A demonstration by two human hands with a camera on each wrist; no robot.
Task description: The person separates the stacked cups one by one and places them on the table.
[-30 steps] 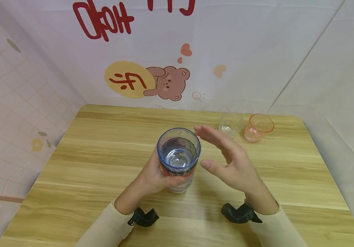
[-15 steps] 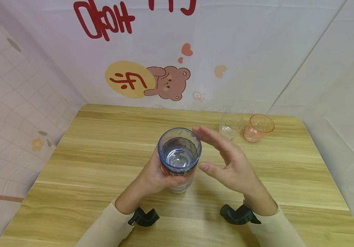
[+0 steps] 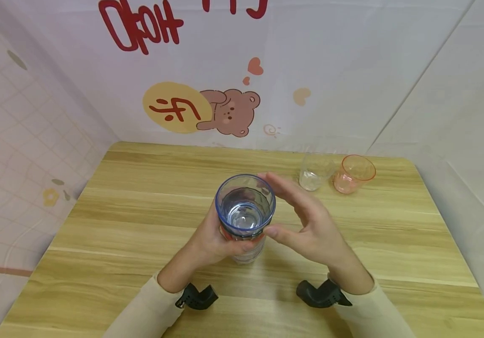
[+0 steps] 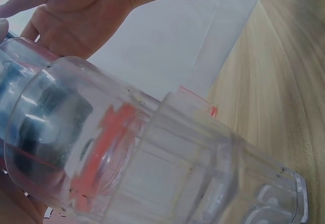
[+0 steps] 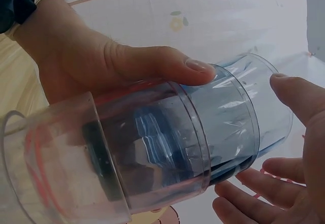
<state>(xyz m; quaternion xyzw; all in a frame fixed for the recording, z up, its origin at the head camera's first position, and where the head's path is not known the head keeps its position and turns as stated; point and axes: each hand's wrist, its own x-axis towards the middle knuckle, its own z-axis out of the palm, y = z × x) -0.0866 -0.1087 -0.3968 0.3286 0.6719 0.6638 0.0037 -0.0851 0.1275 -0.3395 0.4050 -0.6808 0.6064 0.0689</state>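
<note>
My left hand [image 3: 210, 237] grips an upright stack of nested plastic cups, its thumb wrapped across the front. On top sits a blue-rimmed cup [image 3: 245, 206]; below it show dark and reddish cups, and a clear cup [image 3: 248, 256] forms the lower end. My right hand [image 3: 313, 225] curves loosely around the right side of the blue cup. In the right wrist view, the right thumb [image 5: 292, 92] lies at the blue cup's rim, and the other fingertips are close beside its wall. Whether they touch it I cannot tell. The left fingers are mostly hidden behind the stack.
Toward the back right of the wooden table [image 3: 140, 188] stand a clear cup [image 3: 310, 178] and an orange-rimmed cup [image 3: 347, 180], side by side. A white printed cloth wall [image 3: 330, 56] rises behind the table's back edge.
My right hand has moved left, bringing its thumb and fingers closer around the blue cup. The left hand and the stack have stayed in place.
</note>
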